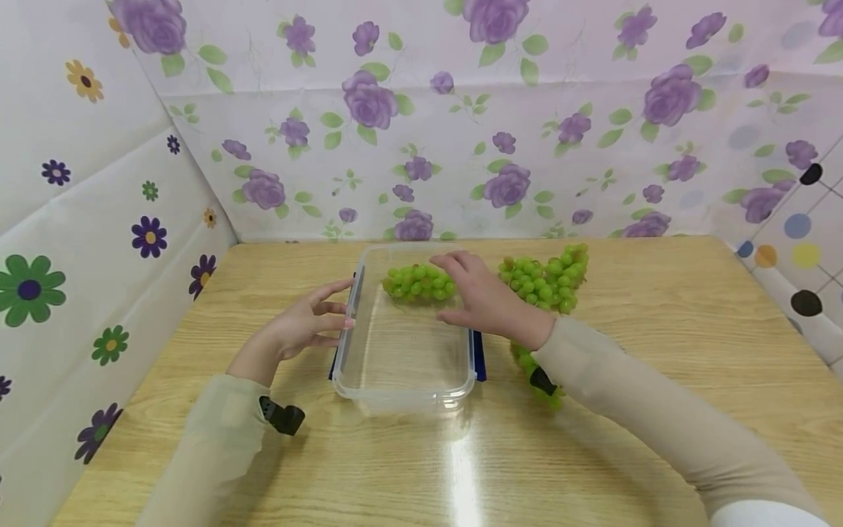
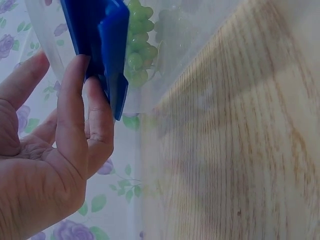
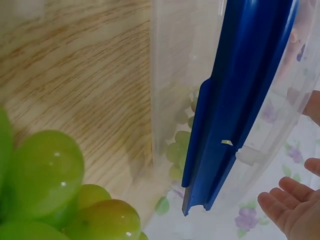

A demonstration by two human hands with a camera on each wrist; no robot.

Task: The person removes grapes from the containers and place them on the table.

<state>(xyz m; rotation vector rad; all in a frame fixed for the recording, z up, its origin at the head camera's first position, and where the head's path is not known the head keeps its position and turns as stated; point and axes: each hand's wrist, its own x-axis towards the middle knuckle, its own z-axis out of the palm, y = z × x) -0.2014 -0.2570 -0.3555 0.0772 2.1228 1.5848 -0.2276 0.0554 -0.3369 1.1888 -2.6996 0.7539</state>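
Note:
A clear plastic box [image 1: 405,395] with blue side latches stands on the table. A bunch of green grapes [image 1: 416,283] lies inside, near its far end. My left hand [image 1: 296,326] is at the box's left side, fingers spread, with fingertips touching the blue latch [image 2: 102,45] there. Over the right rim hovers my right hand [image 1: 484,296], its fingers extended and nothing gripped. In the right wrist view the right-side blue latch [image 3: 235,100] hangs down, apart from the fingers. More green grapes [image 1: 543,282] lie right of the box, partly hidden by my right hand and forearm.
Below my right forearm, another part of the green grapes [image 1: 527,359] shows beside the box. The wooden table [image 1: 369,468] meets a flowered sheet [image 1: 296,190] at the back and another patterned sheet [image 1: 85,249] on the left.

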